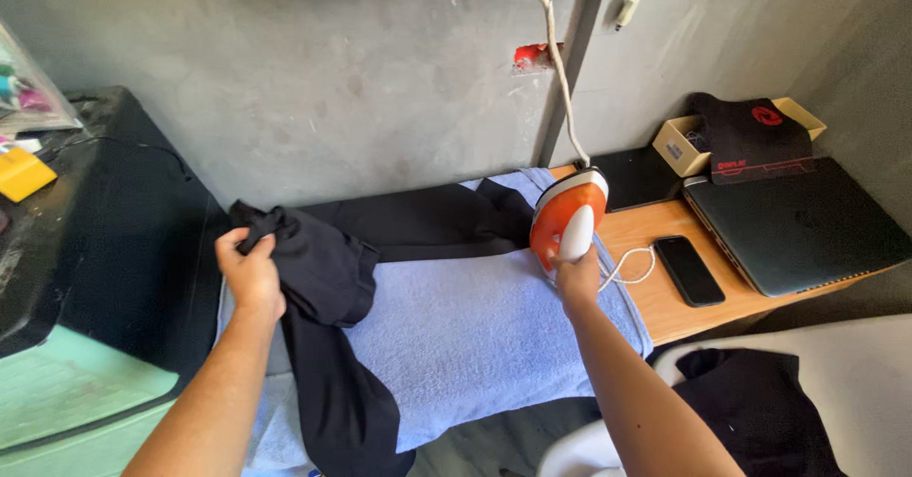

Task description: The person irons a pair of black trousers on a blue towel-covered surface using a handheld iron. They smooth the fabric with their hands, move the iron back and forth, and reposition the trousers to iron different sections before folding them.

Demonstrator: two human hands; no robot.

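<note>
Head view: two bare arms over a towel-covered surface (494, 334).
Packages: tan cardboard box (676, 144), far right of the right hand, under a black cloth with a red round mark (750, 130).
Hidden: dark garment (380, 249) runs off the bottom edge.
Left hand (249, 266): closed, gripping the garment's bunched end.
Right hand (578, 277): closed around the handle of an orange-and-white iron (567, 216), which stands on its heel beside the garment.

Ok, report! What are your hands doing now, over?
Left hand gripping black garment. Right hand holding orange iron upright on blue towel. Phone, laptop sit alongside.
</note>
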